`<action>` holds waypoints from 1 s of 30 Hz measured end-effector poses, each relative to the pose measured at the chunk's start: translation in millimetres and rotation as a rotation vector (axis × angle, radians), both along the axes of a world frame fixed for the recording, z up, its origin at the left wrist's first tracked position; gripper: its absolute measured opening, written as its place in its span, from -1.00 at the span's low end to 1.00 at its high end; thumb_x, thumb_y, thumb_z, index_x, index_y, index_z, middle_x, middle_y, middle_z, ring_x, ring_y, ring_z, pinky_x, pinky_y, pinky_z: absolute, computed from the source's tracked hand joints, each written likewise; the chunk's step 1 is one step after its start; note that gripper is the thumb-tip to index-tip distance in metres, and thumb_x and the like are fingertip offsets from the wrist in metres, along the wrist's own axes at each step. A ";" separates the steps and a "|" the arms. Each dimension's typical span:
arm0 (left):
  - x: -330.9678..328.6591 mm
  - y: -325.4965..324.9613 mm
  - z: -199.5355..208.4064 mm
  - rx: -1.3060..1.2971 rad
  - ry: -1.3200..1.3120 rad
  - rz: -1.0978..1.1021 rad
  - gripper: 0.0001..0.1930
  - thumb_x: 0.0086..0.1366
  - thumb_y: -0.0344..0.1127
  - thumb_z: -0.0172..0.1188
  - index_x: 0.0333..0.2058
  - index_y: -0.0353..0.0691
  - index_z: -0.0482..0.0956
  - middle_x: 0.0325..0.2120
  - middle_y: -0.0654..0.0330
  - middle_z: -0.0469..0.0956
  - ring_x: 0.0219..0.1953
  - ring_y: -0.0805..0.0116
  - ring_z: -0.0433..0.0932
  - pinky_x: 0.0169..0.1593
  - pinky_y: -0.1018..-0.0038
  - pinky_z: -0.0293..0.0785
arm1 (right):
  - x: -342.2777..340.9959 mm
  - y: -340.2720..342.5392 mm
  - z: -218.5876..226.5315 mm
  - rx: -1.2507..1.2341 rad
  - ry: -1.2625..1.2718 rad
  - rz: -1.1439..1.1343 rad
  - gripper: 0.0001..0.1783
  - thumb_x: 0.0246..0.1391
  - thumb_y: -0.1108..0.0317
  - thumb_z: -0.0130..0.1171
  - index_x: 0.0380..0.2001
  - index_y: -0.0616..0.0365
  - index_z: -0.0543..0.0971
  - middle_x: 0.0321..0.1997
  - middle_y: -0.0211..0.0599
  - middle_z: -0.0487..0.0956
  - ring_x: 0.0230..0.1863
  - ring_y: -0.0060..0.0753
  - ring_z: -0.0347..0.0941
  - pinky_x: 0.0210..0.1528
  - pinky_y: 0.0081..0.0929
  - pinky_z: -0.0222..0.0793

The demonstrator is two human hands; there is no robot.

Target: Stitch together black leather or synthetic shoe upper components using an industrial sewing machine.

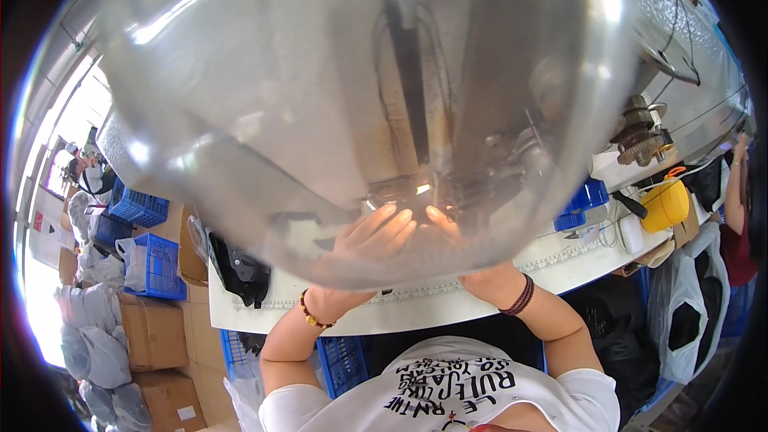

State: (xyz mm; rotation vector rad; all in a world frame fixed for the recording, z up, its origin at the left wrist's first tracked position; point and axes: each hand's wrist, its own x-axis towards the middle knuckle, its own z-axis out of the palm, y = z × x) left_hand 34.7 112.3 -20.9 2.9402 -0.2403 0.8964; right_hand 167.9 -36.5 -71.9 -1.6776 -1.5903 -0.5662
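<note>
A large, blurred clear plastic cover (264,96) hangs close in front, and both my hands show hazily through it. My left hand (372,236) lies over the white worktable (288,308) with its fingers stretched forward, fingertips beside a small lit spot on what looks like a sewing machine (424,192). From the other side my right hand (460,248) reaches to the same spot, one finger stretched out and the others hard to make out. Anything thin under the fingertips is hidden by the haze. Black pieces of material (240,272) lie left of my left forearm.
A ruler strip (544,262) runs along the table's front edge. Metal machine parts (640,140), a blue bin (584,200) and a yellow container (666,206) stand right. Blue crates (156,266) and cardboard boxes (152,332) are on the left floor. Another person's arm (736,188) shows far right.
</note>
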 end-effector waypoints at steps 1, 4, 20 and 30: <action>0.5 -0.3 2.0 -0.004 0.000 -0.002 -0.76 -0.05 -0.53 0.24 -0.31 -0.35 0.54 -0.26 0.10 0.50 -0.08 0.06 0.50 -0.06 0.27 0.47 | -0.4 0.0 0.9 -0.006 0.003 -0.001 -0.68 -0.21 0.39 0.13 -0.26 0.10 0.59 -0.21 -0.36 0.51 -0.26 -0.40 0.47 -0.12 -0.36 0.34; 0.9 1.4 9.3 -0.028 0.053 0.006 -0.74 -0.05 -0.53 0.23 -0.30 -0.33 0.53 -0.25 0.11 0.50 -0.09 0.08 0.49 -0.05 0.26 0.44 | -1.5 -0.9 4.1 -0.050 0.056 -0.006 -0.67 -0.21 0.41 0.12 -0.26 0.09 0.58 -0.23 -0.37 0.51 -0.26 -0.36 0.47 -0.13 -0.33 0.33; 5.1 5.8 10.5 0.000 0.011 -0.006 -0.70 -0.08 -0.52 0.22 -0.27 -0.27 0.54 -0.23 0.15 0.50 -0.12 0.13 0.48 -0.05 0.25 0.40 | 3.9 6.8 11.9 -0.018 0.091 -0.021 -0.61 -0.27 0.49 0.09 -0.24 0.02 0.57 -0.22 -0.40 0.51 -0.12 -0.22 0.42 -0.07 -0.22 0.25; 2.6 6.7 3.2 -0.079 0.056 0.108 -0.64 -0.10 -0.54 0.16 -0.22 -0.20 0.54 -0.15 0.18 0.46 -0.05 0.17 0.43 0.01 0.24 0.29 | 3.3 5.9 17.3 -0.020 0.034 -0.040 -0.67 -0.28 0.48 0.11 -0.31 -0.01 0.58 -0.24 -0.46 0.52 -0.19 -0.32 0.45 -0.09 -0.23 0.26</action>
